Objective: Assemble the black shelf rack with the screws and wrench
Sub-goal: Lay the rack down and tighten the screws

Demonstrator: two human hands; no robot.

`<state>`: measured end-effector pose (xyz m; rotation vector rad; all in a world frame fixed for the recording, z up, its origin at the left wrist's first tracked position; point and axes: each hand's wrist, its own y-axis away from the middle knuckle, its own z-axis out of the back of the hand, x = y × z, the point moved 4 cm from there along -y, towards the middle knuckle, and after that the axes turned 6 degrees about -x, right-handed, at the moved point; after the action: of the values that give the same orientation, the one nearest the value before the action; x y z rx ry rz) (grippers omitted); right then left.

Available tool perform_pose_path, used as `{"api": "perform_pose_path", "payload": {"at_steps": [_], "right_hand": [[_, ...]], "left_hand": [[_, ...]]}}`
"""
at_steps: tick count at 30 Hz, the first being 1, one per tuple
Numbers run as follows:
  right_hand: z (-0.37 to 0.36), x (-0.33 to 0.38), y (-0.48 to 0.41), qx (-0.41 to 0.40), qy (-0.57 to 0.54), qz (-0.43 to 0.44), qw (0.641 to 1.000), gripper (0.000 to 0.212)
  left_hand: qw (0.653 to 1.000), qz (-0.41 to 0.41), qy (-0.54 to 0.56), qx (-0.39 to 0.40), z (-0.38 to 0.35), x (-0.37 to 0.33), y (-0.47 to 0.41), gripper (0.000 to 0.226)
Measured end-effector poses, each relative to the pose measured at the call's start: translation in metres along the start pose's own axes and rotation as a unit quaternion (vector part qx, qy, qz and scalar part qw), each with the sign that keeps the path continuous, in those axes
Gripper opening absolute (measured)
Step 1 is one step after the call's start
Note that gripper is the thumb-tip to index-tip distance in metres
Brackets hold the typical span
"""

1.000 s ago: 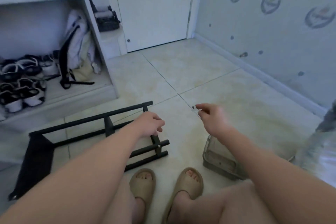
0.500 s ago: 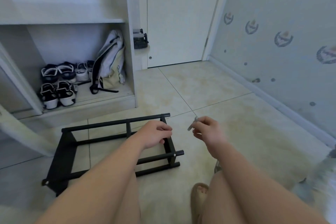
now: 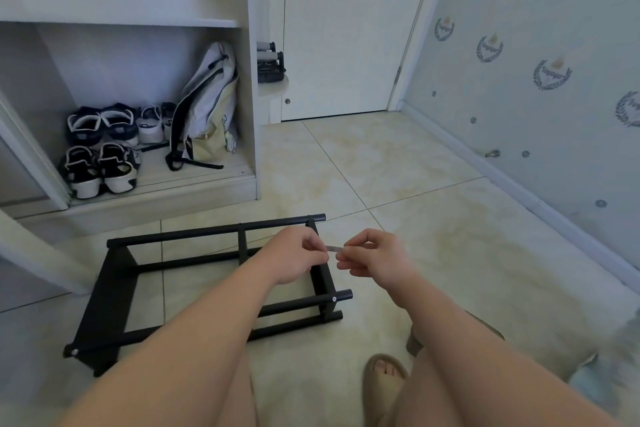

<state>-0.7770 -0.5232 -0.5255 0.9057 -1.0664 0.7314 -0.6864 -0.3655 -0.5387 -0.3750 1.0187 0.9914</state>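
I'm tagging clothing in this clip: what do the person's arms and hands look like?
Left arm and right arm are bare to the frame edge, no sleeves showing. The left hand and right hand are ungloved; no watch, bracelet or ring is visible.

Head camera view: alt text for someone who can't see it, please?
A left hand and right hand pinch a small metal piece over a black shelf rack lying on the tiled floor; shoes and a backpack sit in a cupboard.
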Motion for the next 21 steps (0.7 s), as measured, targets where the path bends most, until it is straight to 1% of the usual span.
{"api": "perform_pose_path", "payload": {"at_steps": [3,7,10,15,18,21], "right_hand": [[0.005,-0.001,-0.005,0.010,0.008,-0.011,1.000,0.008],[0.011,-0.004,-0.010,0.027,-0.007,-0.029,0.999,0.007],[0.014,-0.007,-0.015,0.036,-0.017,-0.034,0.999,0.006],[0.013,-0.013,-0.033,0.013,0.071,-0.010,0.997,0.006],[0.007,-0.018,-0.042,0.021,0.089,-0.011,0.996,0.006],[0.003,-0.022,-0.051,0.029,0.125,-0.007,0.992,0.003]], "left_hand": [[1.000,-0.005,0.008,-0.018,-0.001,-0.001,-0.009,0.015],[0.999,-0.017,0.017,0.036,-0.004,-0.002,-0.019,0.011],[0.998,-0.015,0.045,0.040,-0.004,-0.002,-0.025,0.010],[0.998,0.005,0.062,0.003,-0.007,-0.002,-0.042,0.015],[1.000,-0.001,0.027,0.010,-0.012,-0.003,-0.052,0.014],[0.995,-0.016,-0.069,0.065,-0.016,-0.002,-0.064,0.018]]}}
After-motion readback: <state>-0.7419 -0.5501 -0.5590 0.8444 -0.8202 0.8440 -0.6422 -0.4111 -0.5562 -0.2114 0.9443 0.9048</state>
